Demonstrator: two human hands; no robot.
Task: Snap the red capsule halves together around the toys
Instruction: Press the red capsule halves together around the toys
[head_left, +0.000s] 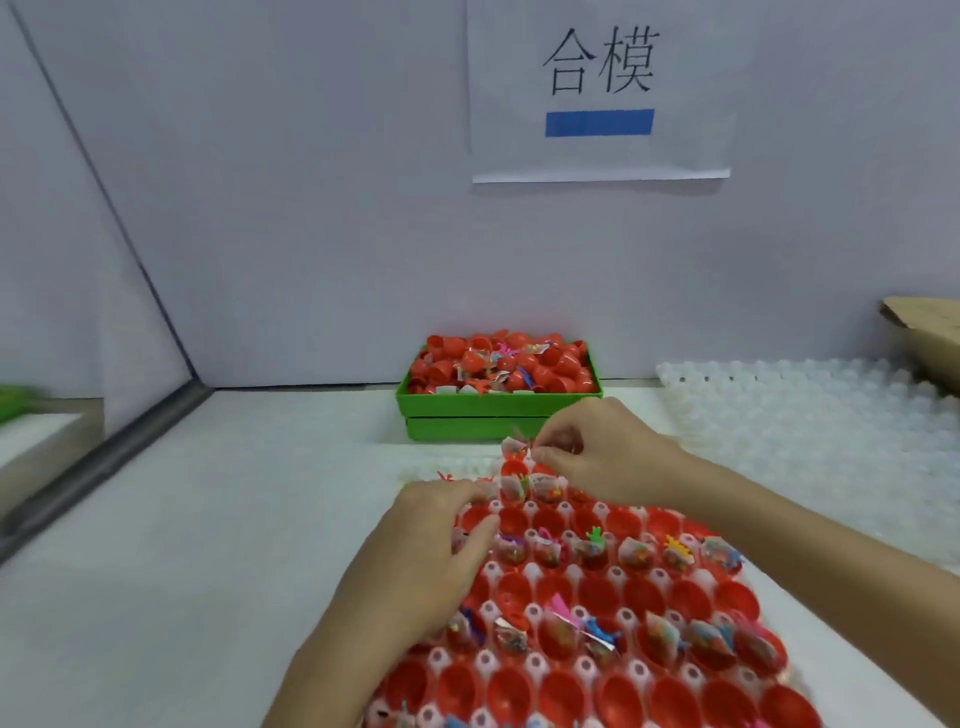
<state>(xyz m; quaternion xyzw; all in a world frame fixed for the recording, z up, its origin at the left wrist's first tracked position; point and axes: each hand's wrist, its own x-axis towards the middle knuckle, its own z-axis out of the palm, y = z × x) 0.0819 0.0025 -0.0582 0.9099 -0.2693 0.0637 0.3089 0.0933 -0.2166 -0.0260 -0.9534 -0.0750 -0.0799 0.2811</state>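
A white pocketed tray (535, 574) in front of me holds rows of open red capsule halves (597, 693), empty rows alternating with rows that carry small bagged toys (631, 558). My right hand (605, 452) hovers over the tray's far end and pinches a small toy bag (514, 448) between thumb and fingertips. My left hand (436, 551) lies on the tray's left side, fingers bent over the capsule halves; what is under its fingers is hidden.
A green box (498, 408) full of red capsule halves and toy bags stands behind the tray by the wall. A translucent white pocketed tray (810, 415) lies at the right, with a cardboard box (930, 332) beyond it. A paper sign (597, 88) hangs above.
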